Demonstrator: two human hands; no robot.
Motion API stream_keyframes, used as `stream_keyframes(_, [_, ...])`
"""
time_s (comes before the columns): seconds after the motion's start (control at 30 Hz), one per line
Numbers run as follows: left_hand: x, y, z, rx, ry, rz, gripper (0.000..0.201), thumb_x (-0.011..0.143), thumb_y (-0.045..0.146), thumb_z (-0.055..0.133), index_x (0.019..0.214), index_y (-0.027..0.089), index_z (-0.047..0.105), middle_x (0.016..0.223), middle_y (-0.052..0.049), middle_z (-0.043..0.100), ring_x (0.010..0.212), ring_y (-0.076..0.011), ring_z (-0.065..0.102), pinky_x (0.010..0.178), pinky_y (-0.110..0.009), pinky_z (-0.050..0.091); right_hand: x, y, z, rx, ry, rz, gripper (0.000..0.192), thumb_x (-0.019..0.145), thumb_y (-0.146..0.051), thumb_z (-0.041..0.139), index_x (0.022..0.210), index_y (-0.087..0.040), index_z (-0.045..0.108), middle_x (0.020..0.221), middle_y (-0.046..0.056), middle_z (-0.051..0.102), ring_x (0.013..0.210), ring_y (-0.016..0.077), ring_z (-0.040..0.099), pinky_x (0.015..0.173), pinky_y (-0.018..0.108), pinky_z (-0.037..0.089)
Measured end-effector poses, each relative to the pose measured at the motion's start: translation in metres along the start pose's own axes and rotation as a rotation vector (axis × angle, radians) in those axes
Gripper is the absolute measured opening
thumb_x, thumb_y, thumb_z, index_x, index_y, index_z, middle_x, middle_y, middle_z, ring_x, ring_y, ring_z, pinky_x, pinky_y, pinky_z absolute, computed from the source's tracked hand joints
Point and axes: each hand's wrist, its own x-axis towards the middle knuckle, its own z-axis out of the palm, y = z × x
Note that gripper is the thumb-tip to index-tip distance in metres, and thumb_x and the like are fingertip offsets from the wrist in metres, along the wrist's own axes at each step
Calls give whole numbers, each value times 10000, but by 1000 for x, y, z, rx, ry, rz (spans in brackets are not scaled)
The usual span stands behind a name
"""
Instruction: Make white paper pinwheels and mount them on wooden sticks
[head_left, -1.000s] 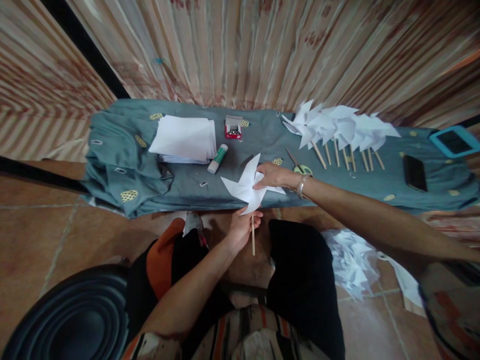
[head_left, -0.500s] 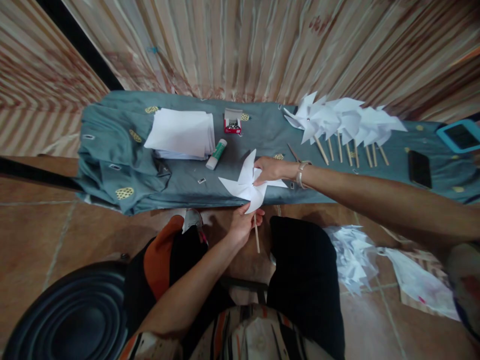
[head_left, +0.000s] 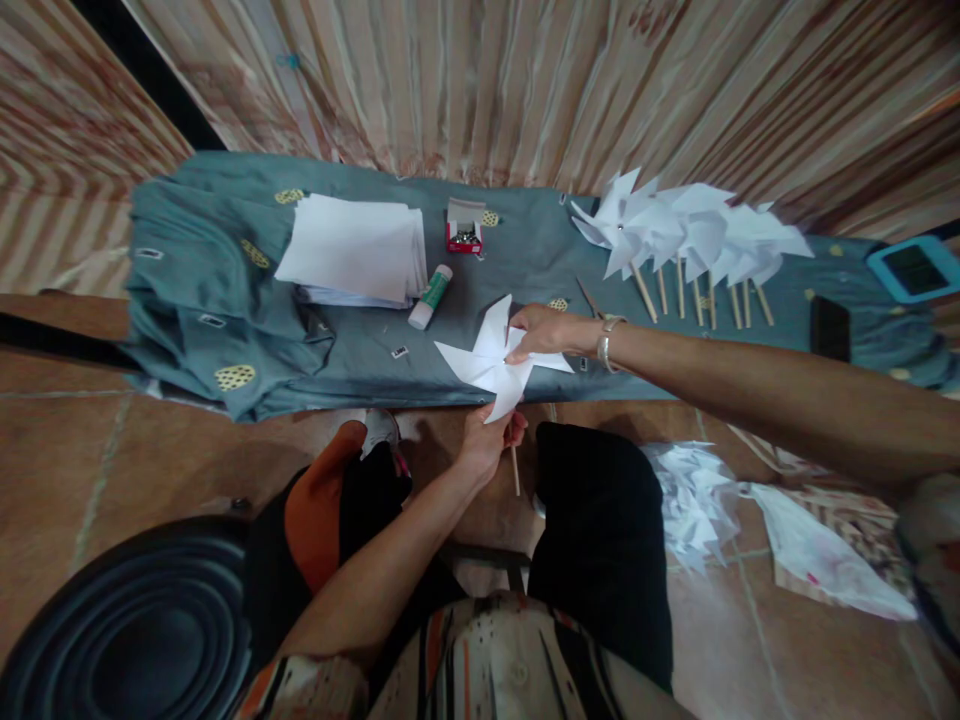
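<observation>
A white paper pinwheel (head_left: 491, 362) on a thin wooden stick (head_left: 516, 472) is between my hands, at the front edge of the cloth-covered table. My left hand (head_left: 486, 438) is closed around the stick just below the blades. With its thumb at the pinwheel's centre, my right hand (head_left: 536, 333) grips the paper from the right; its other fingers are partly hidden behind the blades. A glue stick (head_left: 431, 297) lies up and left of the pinwheel. Beyond it stands an opened small red box (head_left: 464, 236) of shiny metal pins.
A stack of white paper (head_left: 352, 250) lies on the left of the table (head_left: 360, 350). Several pinwheels (head_left: 690, 225) overlap at the right, near a dark phone (head_left: 830, 328) and a blue-framed device (head_left: 916, 268). A black round stool (head_left: 142, 630) and a plastic bag of white paper pieces (head_left: 691, 505) are below.
The view has shifted slightly. Both hands keep their hold on the pinwheel, which is turned only a little; nothing has been let go.
</observation>
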Motion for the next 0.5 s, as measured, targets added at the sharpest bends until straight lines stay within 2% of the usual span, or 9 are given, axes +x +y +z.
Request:
stream_keyframes(0.17, [1, -1, 0, -18, 4, -8, 141, 755, 232, 731, 807, 108, 688, 507, 9, 577, 407, -74, 440, 459, -230, 284, -5, -3, 2, -59, -1, 81, 249, 652, -220, 792, 875, -124, 738, 831, 49, 728, 763, 196, 643, 627, 251, 491])
stream_keyframes(0.3, [3, -3, -1, -9, 12, -6, 103, 784, 201, 688, 753, 103, 681, 498, 7, 558, 408, -70, 429, 459, -234, 277, -10, -5, 5, -13, 12, 83, 270, 659, -242, 802, 896, -129, 739, 838, 54, 726, 795, 205, 645, 651, 252, 501])
stream_keyframes(0.4, [3, -6, -2, -5, -9, 17, 162, 794, 259, 698, 838, 103, 688, 524, 9, 573, 421, -73, 442, 473, -236, 293, -14, -7, 8, 7, 48, 123, 296, 645, -282, 827, 884, -130, 741, 841, 61, 722, 823, 223, 644, 677, 268, 507])
stream_keyframes(0.5, [3, -8, -3, -9, -37, 42, 272, 798, 332, 709, 944, 104, 677, 545, 20, 579, 431, -73, 452, 482, -238, 305, -17, -10, 11, 11, 76, 185, 246, 677, -240, 789, 887, -125, 737, 846, 57, 714, 790, 208, 639, 673, 276, 501])
